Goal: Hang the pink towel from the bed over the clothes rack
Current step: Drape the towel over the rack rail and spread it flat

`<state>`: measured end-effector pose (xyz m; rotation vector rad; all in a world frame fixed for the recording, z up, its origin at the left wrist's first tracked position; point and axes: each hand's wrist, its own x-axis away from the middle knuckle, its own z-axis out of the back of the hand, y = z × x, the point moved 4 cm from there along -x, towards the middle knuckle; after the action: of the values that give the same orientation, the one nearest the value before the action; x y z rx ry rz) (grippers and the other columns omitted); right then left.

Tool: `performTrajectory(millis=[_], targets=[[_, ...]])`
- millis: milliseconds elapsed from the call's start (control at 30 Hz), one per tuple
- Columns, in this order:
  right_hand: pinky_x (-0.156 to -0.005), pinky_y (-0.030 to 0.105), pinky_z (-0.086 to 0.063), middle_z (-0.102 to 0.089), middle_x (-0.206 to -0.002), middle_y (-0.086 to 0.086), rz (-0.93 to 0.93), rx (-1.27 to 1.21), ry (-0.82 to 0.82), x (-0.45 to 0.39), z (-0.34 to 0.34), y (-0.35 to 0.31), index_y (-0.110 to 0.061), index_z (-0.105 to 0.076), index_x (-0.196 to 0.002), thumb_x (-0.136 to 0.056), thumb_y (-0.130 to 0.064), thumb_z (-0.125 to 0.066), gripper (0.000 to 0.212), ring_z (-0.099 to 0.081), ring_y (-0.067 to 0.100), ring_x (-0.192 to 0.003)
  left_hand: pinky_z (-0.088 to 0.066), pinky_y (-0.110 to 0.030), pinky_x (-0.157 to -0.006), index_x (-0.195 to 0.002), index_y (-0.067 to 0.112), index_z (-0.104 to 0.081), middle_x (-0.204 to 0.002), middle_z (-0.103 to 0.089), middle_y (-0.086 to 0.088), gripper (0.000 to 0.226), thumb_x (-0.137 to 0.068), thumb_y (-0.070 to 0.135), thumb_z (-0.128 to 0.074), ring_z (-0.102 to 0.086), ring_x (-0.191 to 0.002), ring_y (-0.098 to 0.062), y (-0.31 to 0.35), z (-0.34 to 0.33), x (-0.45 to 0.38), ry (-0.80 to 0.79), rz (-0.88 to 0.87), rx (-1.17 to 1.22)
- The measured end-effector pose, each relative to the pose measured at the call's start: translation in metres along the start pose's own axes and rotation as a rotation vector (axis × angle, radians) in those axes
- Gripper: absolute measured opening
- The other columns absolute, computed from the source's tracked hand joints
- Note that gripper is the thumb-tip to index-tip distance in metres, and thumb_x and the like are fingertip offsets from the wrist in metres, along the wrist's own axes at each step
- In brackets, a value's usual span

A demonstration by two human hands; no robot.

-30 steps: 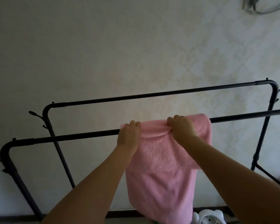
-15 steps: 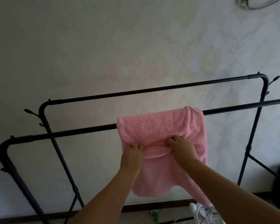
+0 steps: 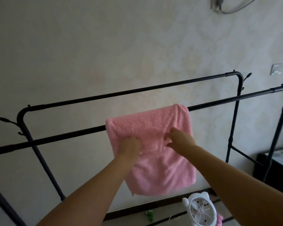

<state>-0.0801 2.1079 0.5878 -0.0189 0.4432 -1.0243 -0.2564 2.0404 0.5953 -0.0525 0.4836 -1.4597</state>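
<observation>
**Towel over the near rail, both hands on it**

Pale patterned wallpaper (image 3: 104, 46) filled the head view behind a black clothes rack (image 3: 137, 91) with 2 horizontal rails, 1 behind the other. You had the pink towel (image 3: 147, 126) draped over the near rail, roughly midway along it, its front flap hanging down toward the floor. Your left hand (image 3: 129, 146) pressed against the towel's front just below the rail, fingers curled into the cloth; whether it pinched a fold or only pushed, you could not tell from this angle. Your right hand (image 3: 180, 141) lay beside it to the right, fingers narrowly spread and bent, touching the towel's face. Both forearms reached up from the bottom of the frame. Below the towel, a white fan (image 3: 201, 209) stood on the floor, and a wall switch (image 3: 276, 69) sat at the right.
</observation>
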Motion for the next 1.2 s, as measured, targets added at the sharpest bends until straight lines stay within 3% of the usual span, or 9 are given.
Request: performTrajectory(millis=[100, 200, 333, 467, 567, 733, 833, 1000, 1200], targets=[[-0.083, 0.031, -0.056, -0.056, -0.122, -0.009, -0.074, 0.031, 0.141, -0.004, 0.022, 0.017, -0.032, -0.064, -0.114, -0.092, -0.023, -0.063, 0.025, -0.063, 0.013, -0.098, -0.054, -0.035, -0.069, -0.107, 0.016, -0.065, -0.097, -0.069, -0.003, 0.022, -0.089, 0.008, -0.056, -0.066, -0.091, -0.025, 0.017, 0.021, -0.014, 0.092, -0.022, 0.026], [-0.082, 0.034, -0.054, -0.053, -0.125, -0.002, -0.161, 0.025, 0.201, -0.014, 0.039, 0.039, -0.030, -0.057, -0.126, -0.094, -0.010, -0.053, 0.038, -0.059, 0.018, -0.107, -0.051, -0.034, -0.069, -0.114, 0.016, -0.060, -0.100, -0.066, -0.007, 0.028, -0.087, 0.012, -0.062, -0.064, -0.091, -0.029, 0.039, 0.042, -0.030, 0.184, -0.082, 0.127], [-0.077, 0.037, -0.049, -0.051, -0.119, 0.006, -0.234, -0.083, 0.255, -0.031, 0.053, 0.068, -0.017, -0.051, -0.123, -0.093, -0.006, -0.050, 0.032, -0.056, 0.026, -0.107, -0.053, -0.036, -0.064, -0.094, 0.007, -0.060, -0.092, -0.061, -0.008, 0.010, -0.087, 0.012, -0.064, -0.061, -0.083, -0.030, 0.065, 0.063, -0.055, 0.248, -0.077, 0.266], [-0.072, 0.038, -0.051, -0.062, -0.115, 0.007, -0.313, -0.324, 0.313, -0.046, 0.058, 0.091, -0.012, -0.047, -0.120, -0.095, -0.017, -0.054, 0.027, -0.062, 0.027, -0.097, -0.049, -0.035, -0.065, -0.118, 0.013, -0.058, -0.102, -0.060, -0.007, 0.033, -0.086, 0.006, -0.059, -0.057, -0.092, -0.027, 0.089, 0.072, -0.083, 0.364, -0.095, 0.295], [-0.066, 0.032, -0.048, -0.069, -0.106, 0.006, -0.368, -0.423, 0.227, -0.057, 0.056, 0.105, -0.013, -0.053, -0.122, -0.095, -0.021, -0.052, 0.029, -0.064, 0.025, -0.089, -0.048, -0.035, -0.066, -0.128, 0.016, -0.051, -0.104, -0.059, -0.008, 0.040, -0.089, 0.016, -0.060, -0.056, -0.093, -0.026, 0.106, 0.074, -0.097, 0.407, -0.087, 0.341], [-0.064, 0.029, -0.048, -0.071, -0.095, 0.001, -0.295, -0.441, 0.199, -0.064, 0.060, 0.107, -0.017, -0.069, -0.100, -0.087, -0.030, -0.062, 0.020, -0.066, 0.022, -0.087, -0.045, -0.033, -0.068, -0.115, 0.013, -0.055, -0.106, -0.061, -0.005, 0.058, -0.077, 0.055, -0.067, -0.056, -0.095, -0.024, 0.118, 0.070, -0.107, 0.387, 0.030, 0.321], [-0.063, 0.031, -0.053, -0.071, -0.085, -0.001, -0.237, -0.521, 0.213, -0.069, 0.068, 0.100, -0.018, -0.069, -0.088, -0.085, -0.031, -0.063, 0.015, -0.066, 0.018, -0.077, -0.044, -0.031, -0.068, -0.110, 0.015, -0.059, -0.102, -0.062, -0.003, 0.055, -0.079, 0.061, -0.059, -0.056, -0.090, -0.021, 0.123, 0.073, -0.107, 0.449, 0.075, 0.257], [-0.073, 0.029, -0.056, -0.071, -0.081, -0.003, -0.001, -0.795, 0.181, -0.081, 0.078, 0.077, -0.015, -0.072, -0.089, -0.086, -0.032, -0.070, 0.017, -0.067, 0.013, -0.077, -0.036, -0.031, -0.069, -0.097, 0.016, -0.059, -0.091, -0.064, -0.003, 0.027, -0.088, 0.041, -0.061, -0.055, -0.080, -0.021, 0.113, 0.084, -0.106, 0.565, 0.260, 0.269], [-0.064, 0.017, -0.047, -0.066, -0.096, -0.004, 0.084, -0.565, 0.295, -0.087, 0.064, 0.053, -0.017, -0.062, -0.104, -0.096, -0.011, -0.049, 0.017, -0.063, 0.011, -0.078, -0.038, -0.033, -0.066, -0.099, 0.017, -0.046, -0.080, -0.061, 0.000, 0.022, -0.087, 0.021, -0.064, -0.059, -0.066, -0.022, 0.093, 0.083, -0.103, 0.534, 0.326, 0.237]])
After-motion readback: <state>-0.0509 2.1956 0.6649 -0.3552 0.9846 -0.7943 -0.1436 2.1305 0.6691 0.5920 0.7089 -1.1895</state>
